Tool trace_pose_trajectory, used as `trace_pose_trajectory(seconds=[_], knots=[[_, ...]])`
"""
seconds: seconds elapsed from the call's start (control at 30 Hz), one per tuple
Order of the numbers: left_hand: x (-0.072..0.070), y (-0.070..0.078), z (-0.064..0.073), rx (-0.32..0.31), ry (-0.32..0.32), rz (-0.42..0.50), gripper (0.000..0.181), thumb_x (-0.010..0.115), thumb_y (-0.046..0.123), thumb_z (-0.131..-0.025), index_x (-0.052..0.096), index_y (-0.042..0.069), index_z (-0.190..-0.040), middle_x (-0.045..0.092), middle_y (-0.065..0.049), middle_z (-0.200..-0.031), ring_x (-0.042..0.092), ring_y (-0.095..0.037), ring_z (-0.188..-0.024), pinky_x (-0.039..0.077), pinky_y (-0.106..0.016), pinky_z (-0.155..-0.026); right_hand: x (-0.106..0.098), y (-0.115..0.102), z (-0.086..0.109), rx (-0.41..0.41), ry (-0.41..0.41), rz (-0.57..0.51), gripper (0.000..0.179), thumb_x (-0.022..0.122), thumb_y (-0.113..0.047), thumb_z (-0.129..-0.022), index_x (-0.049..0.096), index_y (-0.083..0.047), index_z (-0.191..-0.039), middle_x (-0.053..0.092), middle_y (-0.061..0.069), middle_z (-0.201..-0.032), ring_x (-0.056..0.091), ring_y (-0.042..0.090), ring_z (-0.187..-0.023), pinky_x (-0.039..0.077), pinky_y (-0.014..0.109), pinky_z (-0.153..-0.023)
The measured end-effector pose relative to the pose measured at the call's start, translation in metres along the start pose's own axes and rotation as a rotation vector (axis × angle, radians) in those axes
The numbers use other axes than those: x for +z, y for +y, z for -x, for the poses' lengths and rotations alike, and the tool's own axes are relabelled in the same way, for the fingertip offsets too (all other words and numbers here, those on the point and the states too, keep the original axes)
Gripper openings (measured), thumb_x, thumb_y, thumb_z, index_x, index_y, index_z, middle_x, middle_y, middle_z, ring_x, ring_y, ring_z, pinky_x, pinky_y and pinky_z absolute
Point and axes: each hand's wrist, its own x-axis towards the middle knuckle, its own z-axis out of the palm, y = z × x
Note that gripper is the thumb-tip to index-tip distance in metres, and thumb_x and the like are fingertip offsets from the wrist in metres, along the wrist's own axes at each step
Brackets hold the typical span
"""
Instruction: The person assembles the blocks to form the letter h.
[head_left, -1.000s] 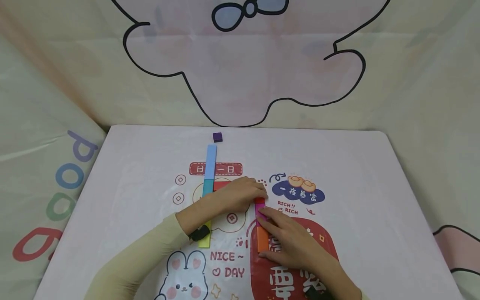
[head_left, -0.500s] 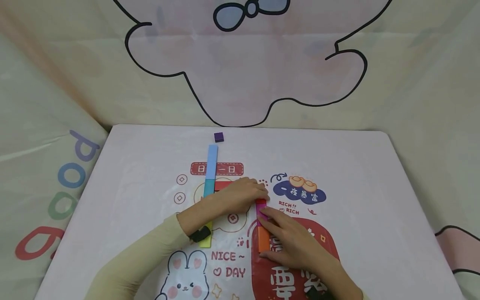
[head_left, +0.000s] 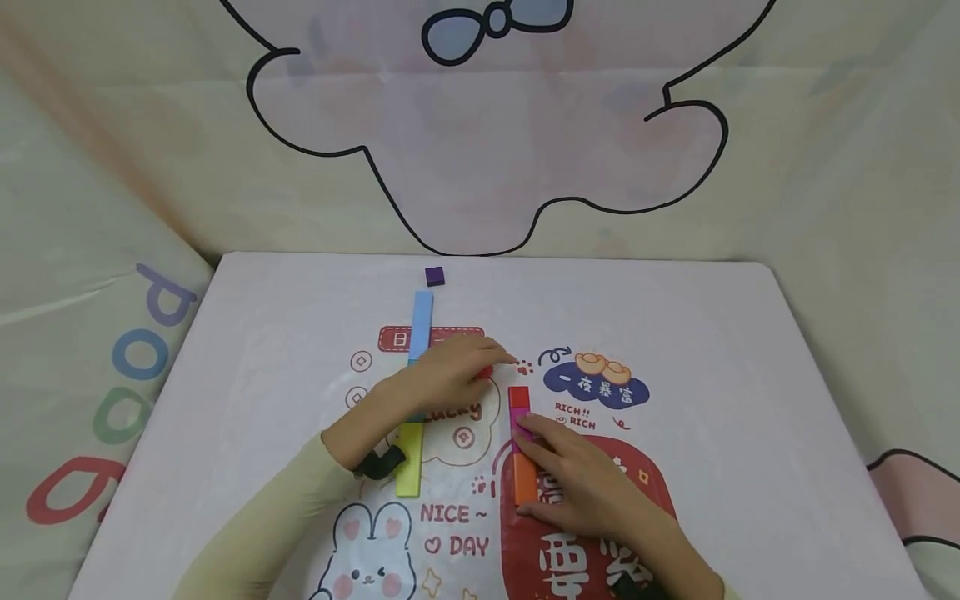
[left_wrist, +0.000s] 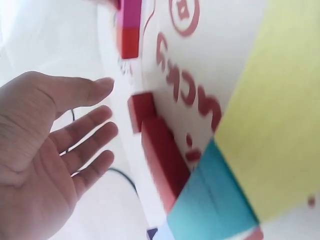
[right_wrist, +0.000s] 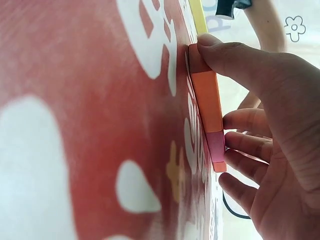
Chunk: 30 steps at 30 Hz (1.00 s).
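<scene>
In the head view, my left hand (head_left: 448, 375) hovers over the left row of blocks and holds nothing; its fingers look spread in the left wrist view. Below it lie a long red block (left_wrist: 162, 155) and a small red block (left_wrist: 142, 111). The left row has a light blue block (head_left: 422, 318), a teal block (left_wrist: 212, 197) and a yellow block (head_left: 408, 462). My right hand (head_left: 581, 479) rests fingertips on a second row: orange block (head_left: 525, 479), magenta block (right_wrist: 215, 146) and small red block (head_left: 518, 397). Its thumb touches the orange block's near end.
A small dark purple block (head_left: 435, 276) lies beyond the light blue block near the far table edge. The white table (head_left: 750, 375) has printed drawings and lettering. Cloth curtains (head_left: 847, 208) stand behind and at the sides.
My left hand has left the far end of the right row and moved left and back over the red blocks, uncovering the row's small red block. My right hand stays put.
</scene>
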Motion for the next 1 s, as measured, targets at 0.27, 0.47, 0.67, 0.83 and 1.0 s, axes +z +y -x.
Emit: trace_pose_trajectory(seconds=[0.27,0.47,0.67,0.83,1.0], knots=[[-0.009,-0.009,0.016,-0.056,0.038,-0.008,0.046,0.074,0.027,-0.099,0.067,0.021,-0.143,0.064,-0.004,-0.152,0.053,-0.027,-0.149,0.042,-0.051,-0.126,-0.002,0.000,0.000,0.007,-0.012,-0.007,0.095,0.089,-0.059,-0.077,0.055,-0.018,-0.156,0.047,0.001,-0.163,0.054,0.022,-0.143,0.059,0.045,-0.109],[-0.010,-0.013,0.028,-0.078,0.070,0.009,0.046,0.076,0.027,-0.097,0.068,0.019,-0.142,0.065,-0.003,-0.149,0.055,-0.027,-0.145,0.045,-0.052,-0.124,-0.001,-0.002,-0.001,0.019,-0.021,-0.024,0.096,0.089,-0.058,-0.077,0.053,-0.019,-0.157,0.046,0.001,-0.164,0.054,0.023,-0.144,0.059,0.045,-0.108],[-0.007,-0.015,0.036,-0.099,0.091,0.019,0.046,0.076,0.026,-0.098,0.068,0.019,-0.142,0.067,-0.004,-0.145,0.062,-0.026,-0.134,0.053,-0.048,-0.116,-0.001,-0.002,-0.001,0.020,-0.022,-0.029,0.097,0.088,-0.059,-0.078,0.051,-0.020,-0.158,0.045,0.001,-0.165,0.054,0.022,-0.145,0.059,0.044,-0.109],[-0.002,-0.015,0.042,-0.095,0.093,0.056,0.042,0.074,0.025,-0.099,0.069,0.018,-0.141,0.069,-0.003,-0.141,0.065,-0.026,-0.127,0.055,-0.046,-0.112,-0.001,-0.002,-0.001,0.019,-0.025,-0.030,0.097,0.088,-0.059,-0.078,0.050,-0.020,-0.159,0.043,0.000,-0.166,0.052,0.022,-0.146,0.058,0.045,-0.110],[-0.002,-0.016,0.044,-0.108,0.115,0.048,0.041,0.074,0.024,-0.100,0.069,0.018,-0.140,0.069,-0.003,-0.141,0.064,-0.025,-0.131,0.054,-0.047,-0.115,0.000,-0.002,-0.002,0.018,-0.021,-0.032,0.097,0.087,-0.061,-0.079,0.051,-0.020,-0.159,0.042,-0.001,-0.167,0.052,0.021,-0.147,0.057,0.044,-0.112]])
